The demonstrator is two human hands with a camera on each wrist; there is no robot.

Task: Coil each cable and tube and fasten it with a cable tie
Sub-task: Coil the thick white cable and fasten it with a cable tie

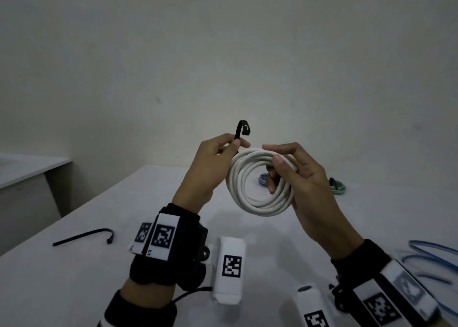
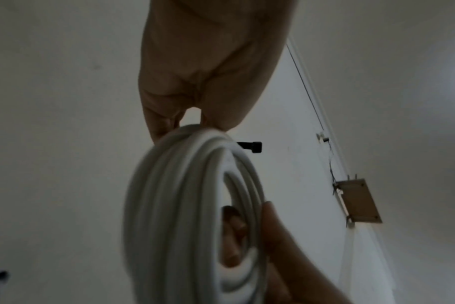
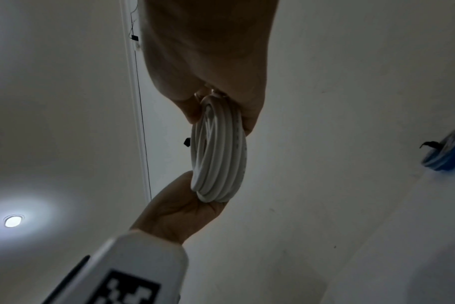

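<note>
A white cable coil is held up above the white table. My right hand grips its right side, thumb on the front and fingers through the loop. My left hand pinches a black cable tie at the coil's top left edge; the tie's curled head sticks up above the fingers. The left wrist view shows the white cable coil edge-on with the black cable tie's head behind it. In the right wrist view both hands hold the white cable coil.
A loose black cable tie lies on the table at the left. A tied blue coil and a green-and-white coil lie behind the hands. Loose blue tubing lies at the right edge. A second table stands at far left.
</note>
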